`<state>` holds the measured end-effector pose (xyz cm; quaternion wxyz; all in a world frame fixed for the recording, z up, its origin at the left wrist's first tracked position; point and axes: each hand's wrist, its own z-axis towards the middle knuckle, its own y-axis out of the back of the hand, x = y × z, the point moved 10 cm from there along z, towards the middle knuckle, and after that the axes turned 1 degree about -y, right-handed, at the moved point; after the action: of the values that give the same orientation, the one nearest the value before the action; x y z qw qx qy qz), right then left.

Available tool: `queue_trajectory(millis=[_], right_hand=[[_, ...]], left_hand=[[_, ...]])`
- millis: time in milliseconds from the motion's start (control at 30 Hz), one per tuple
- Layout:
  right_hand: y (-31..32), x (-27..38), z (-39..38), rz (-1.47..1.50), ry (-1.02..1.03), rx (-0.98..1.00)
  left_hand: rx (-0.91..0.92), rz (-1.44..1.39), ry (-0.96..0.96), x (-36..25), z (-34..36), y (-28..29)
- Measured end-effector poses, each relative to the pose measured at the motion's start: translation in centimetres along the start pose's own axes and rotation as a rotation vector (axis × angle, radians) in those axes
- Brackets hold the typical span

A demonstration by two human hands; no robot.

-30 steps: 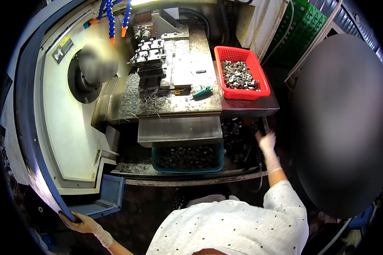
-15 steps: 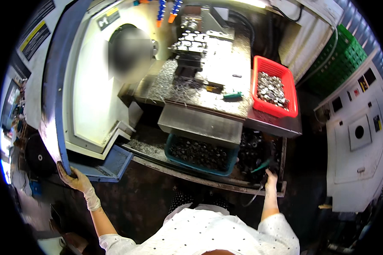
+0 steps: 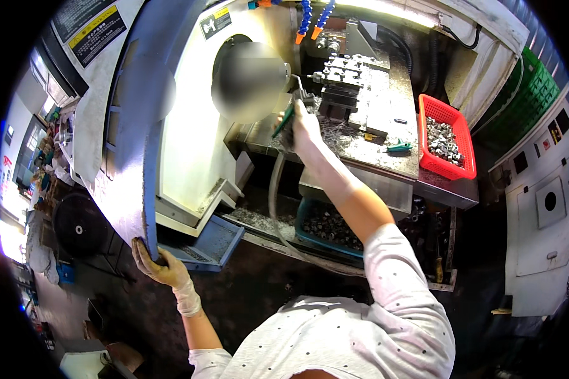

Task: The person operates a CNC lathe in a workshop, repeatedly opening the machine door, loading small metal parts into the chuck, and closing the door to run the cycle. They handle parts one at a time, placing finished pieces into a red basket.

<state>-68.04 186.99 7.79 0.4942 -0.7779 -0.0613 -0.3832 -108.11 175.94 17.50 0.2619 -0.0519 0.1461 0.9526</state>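
My left hand [image 3: 163,269], in a pale glove, grips the lower edge of the blue machine door [image 3: 123,170]. My right hand [image 3: 305,129] is raised inside the lathe and closed around an air blow gun [image 3: 284,122] with a green part. A pale hose [image 3: 273,189] hangs down from the gun. Its bent metal nozzle reaches up between the round chuck [image 3: 246,85], which is blurred, and the tool post [image 3: 344,71]. Metal shavings lie on the bed below my hand. The fingers of my right hand are partly hidden behind the gun.
A red basket [image 3: 428,151] of small metal parts stands on the right of the bed. Near it lies a green-handled tool [image 3: 398,147]. Under the bed is a teal bin [image 3: 308,235] of dark parts. Blue coolant nozzles [image 3: 305,19] hang above.
My right hand has lifted the air blow gun from the low right, near the bin, up and left to the chuck. My left hand still holds the door. The view has shifted left.
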Motion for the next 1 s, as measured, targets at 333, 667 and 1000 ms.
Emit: queue_trajectory(millis=[333, 667, 1000], right_hand=[[-2.1, -4.5, 6.6, -0.003, 0.203, -0.249], [-2.2, -3.4, 5.6, -0.165, 0.202, -0.256], [-2.0, -5.1, 9.1, 0.051, 0.233, -0.201]], left_hand=[[-0.036, -0.069, 0.019, 1.4, -0.8, 0.6], [-0.022, -0.042, 0.013, 0.9, -0.6, 0.7], [-0.019, -0.045, 0.031, 0.5, -0.3, 0.5]])
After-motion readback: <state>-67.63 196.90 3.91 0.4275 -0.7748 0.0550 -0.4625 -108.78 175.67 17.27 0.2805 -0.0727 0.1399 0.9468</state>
